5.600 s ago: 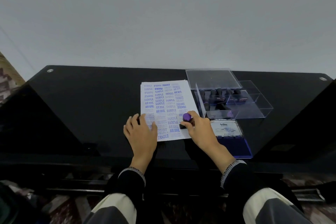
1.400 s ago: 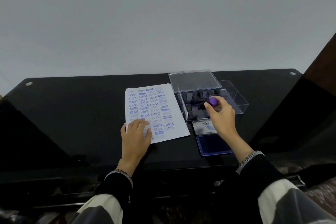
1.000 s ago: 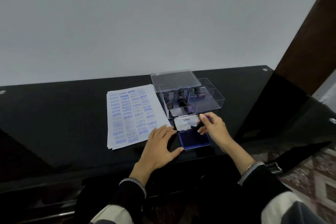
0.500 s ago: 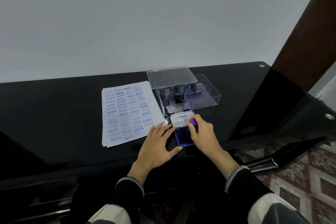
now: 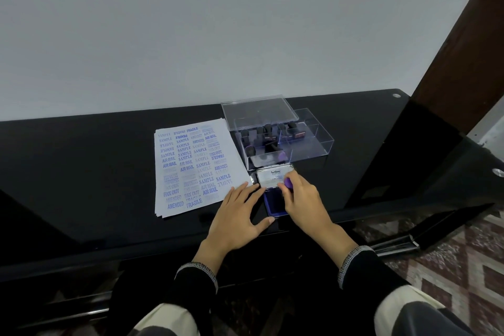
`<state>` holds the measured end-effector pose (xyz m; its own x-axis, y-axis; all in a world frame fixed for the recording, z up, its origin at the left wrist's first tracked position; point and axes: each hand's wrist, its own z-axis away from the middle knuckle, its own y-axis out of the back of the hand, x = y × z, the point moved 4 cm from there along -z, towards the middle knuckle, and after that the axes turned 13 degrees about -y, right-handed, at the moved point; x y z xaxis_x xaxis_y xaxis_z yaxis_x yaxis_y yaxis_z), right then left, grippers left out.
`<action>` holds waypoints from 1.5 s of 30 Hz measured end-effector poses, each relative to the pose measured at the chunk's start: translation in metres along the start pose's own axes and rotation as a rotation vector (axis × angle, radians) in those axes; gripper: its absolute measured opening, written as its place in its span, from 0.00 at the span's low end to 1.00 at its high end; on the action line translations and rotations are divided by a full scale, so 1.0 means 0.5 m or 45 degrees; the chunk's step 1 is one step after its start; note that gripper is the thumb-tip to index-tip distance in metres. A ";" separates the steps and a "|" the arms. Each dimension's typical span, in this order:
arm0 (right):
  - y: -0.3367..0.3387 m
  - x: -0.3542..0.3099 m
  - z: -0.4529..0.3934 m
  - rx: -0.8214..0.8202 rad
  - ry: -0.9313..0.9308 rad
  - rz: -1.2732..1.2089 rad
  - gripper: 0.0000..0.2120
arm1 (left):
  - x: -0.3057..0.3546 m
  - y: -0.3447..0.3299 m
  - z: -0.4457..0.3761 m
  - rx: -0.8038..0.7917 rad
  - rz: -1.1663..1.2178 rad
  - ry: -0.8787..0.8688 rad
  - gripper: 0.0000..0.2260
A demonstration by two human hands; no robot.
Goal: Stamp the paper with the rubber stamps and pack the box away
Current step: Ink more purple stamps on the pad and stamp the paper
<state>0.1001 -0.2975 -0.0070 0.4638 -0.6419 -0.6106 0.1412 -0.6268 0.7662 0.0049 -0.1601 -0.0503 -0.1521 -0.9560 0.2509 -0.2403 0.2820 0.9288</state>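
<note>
Bench (image 5: 81,172): glossy black, against a pale wall.
Paper (image 5: 191,169): flat, long axis running away from the person, covered in blue stamp prints.
Left hand (image 5: 237,221): fingers spread flat on the bench beside the ink pad (image 5: 272,204).
Right hand (image 5: 302,204): fingers curled round a purple stamp (image 5: 288,183), pressed down on the pad.
Box (image 5: 311,144): clear, open, behind the pad, more stamps inside.

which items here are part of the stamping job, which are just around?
Job: paper, stamp in right hand, ink pad steadied by left hand, clear box.
Around: black table, patterned floor.
</note>
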 end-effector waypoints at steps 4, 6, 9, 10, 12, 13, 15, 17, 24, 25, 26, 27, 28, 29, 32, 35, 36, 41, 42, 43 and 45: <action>0.001 -0.001 0.000 0.011 0.003 -0.022 0.06 | 0.002 0.020 0.001 0.193 0.278 0.046 0.30; -0.001 -0.003 0.007 0.037 0.014 0.016 0.06 | -0.012 0.046 0.008 0.445 0.482 0.206 0.22; 0.000 0.001 0.007 0.057 -0.027 -0.061 0.06 | -0.055 0.078 0.030 0.666 0.423 0.419 0.13; -0.002 0.002 0.006 0.051 -0.029 -0.052 0.06 | -0.073 0.086 0.040 0.685 0.369 0.470 0.12; -0.004 0.003 0.005 0.042 -0.023 -0.039 0.06 | -0.114 0.100 0.061 0.689 0.274 0.574 0.11; -0.004 0.003 0.004 0.041 -0.025 -0.046 0.07 | -0.134 0.107 0.072 0.676 0.226 0.624 0.11; -0.002 -0.001 0.000 0.027 -0.027 -0.056 0.08 | -0.170 0.117 0.091 0.591 0.093 0.718 0.12; 0.000 -0.002 -0.005 0.011 -0.027 -0.057 0.08 | -0.196 0.122 0.104 0.463 -0.024 0.802 0.15; -0.005 0.008 0.028 0.136 -0.024 -0.119 0.04 | -0.222 0.115 0.127 0.268 -0.058 0.921 0.21; -0.006 0.011 0.034 0.150 -0.026 -0.130 0.03 | -0.222 0.113 0.131 0.274 -0.042 0.924 0.22; -0.007 0.014 0.039 0.161 -0.027 -0.140 0.03 | -0.220 0.110 0.134 0.280 -0.029 0.922 0.22; -0.007 0.016 0.043 0.165 -0.029 -0.147 0.03 | -0.218 0.109 0.135 0.282 -0.022 0.916 0.22; -0.008 0.017 0.044 0.161 -0.031 -0.152 0.03 | -0.216 0.108 0.136 0.281 -0.021 0.907 0.22; -0.007 0.017 0.043 0.154 -0.030 -0.154 0.02 | -0.215 0.107 0.136 0.279 -0.023 0.899 0.22; -0.005 0.010 0.021 0.111 -0.022 -0.145 0.05 | -0.214 0.106 0.136 0.269 -0.040 0.890 0.23; -0.004 0.002 -0.008 0.026 -0.047 -0.119 0.07 | -0.214 0.104 0.137 0.258 -0.063 0.887 0.23; -0.004 0.000 -0.015 0.011 -0.048 -0.108 0.07 | -0.214 0.103 0.136 0.255 -0.068 0.886 0.23; -0.005 0.000 -0.013 0.013 -0.080 -0.126 0.06 | -0.215 0.102 0.136 0.238 -0.086 0.887 0.23; -0.005 0.000 -0.007 0.027 -0.085 -0.142 0.06 | -0.215 0.102 0.136 0.238 -0.087 0.888 0.23; -0.005 0.001 0.000 0.043 -0.089 -0.161 0.06 | -0.215 0.102 0.136 0.238 -0.087 0.888 0.23; -0.005 0.003 0.017 0.086 -0.092 -0.198 0.05 | -0.215 0.102 0.136 0.237 -0.089 0.887 0.23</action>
<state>0.0929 -0.3009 -0.0116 0.3769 -0.5636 -0.7351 0.1459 -0.7476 0.6479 -0.0563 -0.0375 -0.0483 0.5007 -0.7845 0.3658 -0.3958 0.1684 0.9028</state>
